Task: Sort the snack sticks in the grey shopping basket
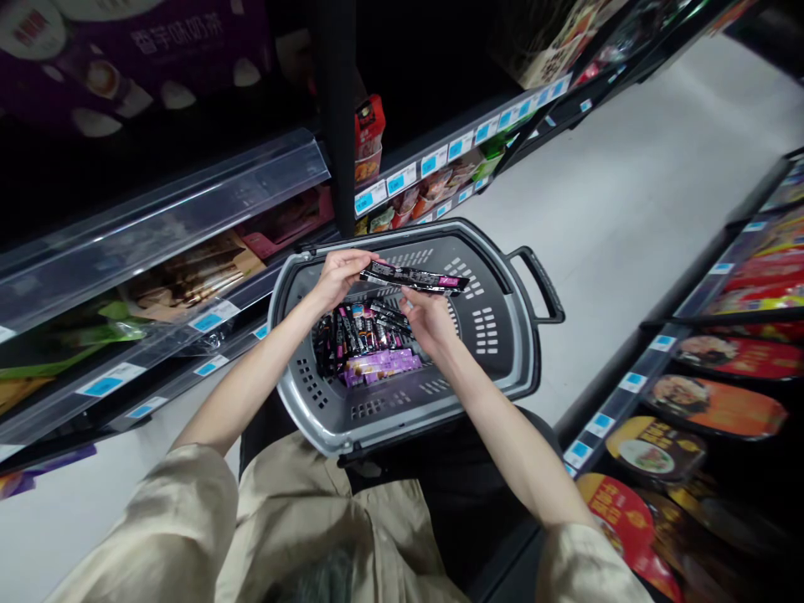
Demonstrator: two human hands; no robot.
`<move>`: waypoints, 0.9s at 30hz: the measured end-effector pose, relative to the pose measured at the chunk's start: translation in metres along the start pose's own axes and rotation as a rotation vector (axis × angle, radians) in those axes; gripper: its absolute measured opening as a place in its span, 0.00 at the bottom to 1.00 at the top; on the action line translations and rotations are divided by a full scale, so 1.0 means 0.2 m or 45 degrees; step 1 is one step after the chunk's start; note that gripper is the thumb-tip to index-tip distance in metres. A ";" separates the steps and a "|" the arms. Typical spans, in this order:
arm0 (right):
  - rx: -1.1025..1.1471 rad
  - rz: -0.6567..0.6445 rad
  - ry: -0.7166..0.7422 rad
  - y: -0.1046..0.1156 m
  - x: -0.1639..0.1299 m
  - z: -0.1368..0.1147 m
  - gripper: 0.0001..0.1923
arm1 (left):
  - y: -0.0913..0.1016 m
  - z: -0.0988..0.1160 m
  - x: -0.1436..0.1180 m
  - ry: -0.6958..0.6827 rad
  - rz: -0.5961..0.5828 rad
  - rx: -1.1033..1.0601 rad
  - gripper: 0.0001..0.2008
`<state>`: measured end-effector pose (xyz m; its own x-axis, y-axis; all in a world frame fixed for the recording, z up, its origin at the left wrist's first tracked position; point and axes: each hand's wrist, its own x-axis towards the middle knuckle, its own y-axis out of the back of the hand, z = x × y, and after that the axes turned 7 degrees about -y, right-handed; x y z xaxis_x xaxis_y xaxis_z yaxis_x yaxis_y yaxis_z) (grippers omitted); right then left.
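A grey shopping basket (502, 352) stands on the shop floor in front of me. My left hand (339, 276) pinches one end of a long black snack packet (414, 278) and holds it level above the basket. My right hand (430, 322) is just under that packet, fingers curled on several black packets (361, 331) that stand in the basket. Purple packets (380, 367) lie beside them at the basket's bottom.
Store shelves with blue price tags (402, 180) run along the left, holding packaged food. On the right, low shelves (709, 402) carry red and orange packaged meals. The pale aisle floor (628, 209) stretches ahead. The basket's black handle (540, 285) sticks out to the right.
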<state>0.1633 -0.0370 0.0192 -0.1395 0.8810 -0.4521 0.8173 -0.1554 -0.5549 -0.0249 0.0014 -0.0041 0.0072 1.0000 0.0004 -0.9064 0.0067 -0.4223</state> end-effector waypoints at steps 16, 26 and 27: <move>-0.045 0.022 -0.007 0.01 0.00 0.00 0.13 | -0.01 0.01 0.00 0.003 -0.020 0.005 0.21; -0.028 0.007 -0.029 0.01 0.00 0.00 0.12 | 0.01 -0.01 0.00 0.004 -0.041 -0.003 0.20; -0.027 0.008 -0.030 0.01 0.00 0.00 0.12 | 0.01 -0.01 0.01 0.005 -0.042 -0.006 0.20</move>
<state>0.1654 -0.0369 0.0180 -0.1471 0.8692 -0.4720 0.8296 -0.1514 -0.5374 -0.0251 0.0024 -0.0071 0.0387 0.9992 0.0104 -0.9036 0.0394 -0.4266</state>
